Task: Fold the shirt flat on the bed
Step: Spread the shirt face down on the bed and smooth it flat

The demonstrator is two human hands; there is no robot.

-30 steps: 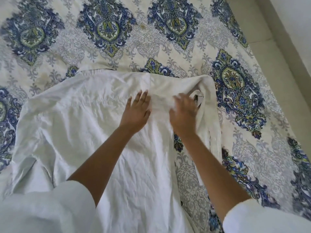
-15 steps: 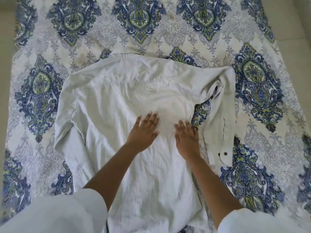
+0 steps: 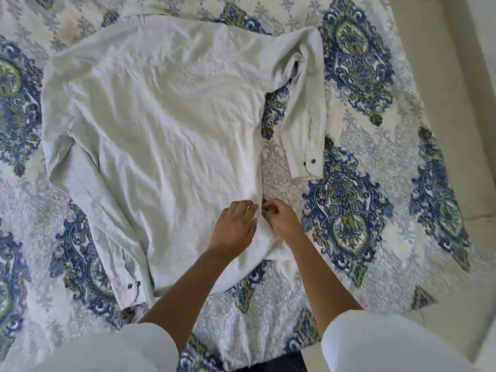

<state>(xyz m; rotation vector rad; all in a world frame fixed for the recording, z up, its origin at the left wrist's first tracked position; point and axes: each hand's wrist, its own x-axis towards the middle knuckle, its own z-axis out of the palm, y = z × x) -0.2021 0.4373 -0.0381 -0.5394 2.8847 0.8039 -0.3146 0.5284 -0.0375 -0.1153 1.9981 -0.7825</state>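
A white long-sleeved shirt point(image 3: 161, 124) lies back-up and spread out on the patterned bed cover point(image 3: 375, 183). Its right sleeve point(image 3: 306, 116) bends down beside the body, cuff with dark buttons at the bottom. Its left sleeve point(image 3: 102, 224) runs down the left side. My left hand point(image 3: 234, 226) rests flat on the shirt near its lower right edge, fingers straight. My right hand point(image 3: 280, 217) sits right beside it at the shirt's right side seam, fingers curled and pinching the fabric edge.
The bed cover, white with blue and green medallions, reaches all round the shirt. A pale tiled floor point(image 3: 442, 76) lies beyond the bed's right edge. My white sleeves point(image 3: 389, 345) fill the bottom of the view.
Both hands have slid down the shirt from its upper middle to its lower right edge. The right hand has gone from flat to pinching the side edge. The view has shifted closer.
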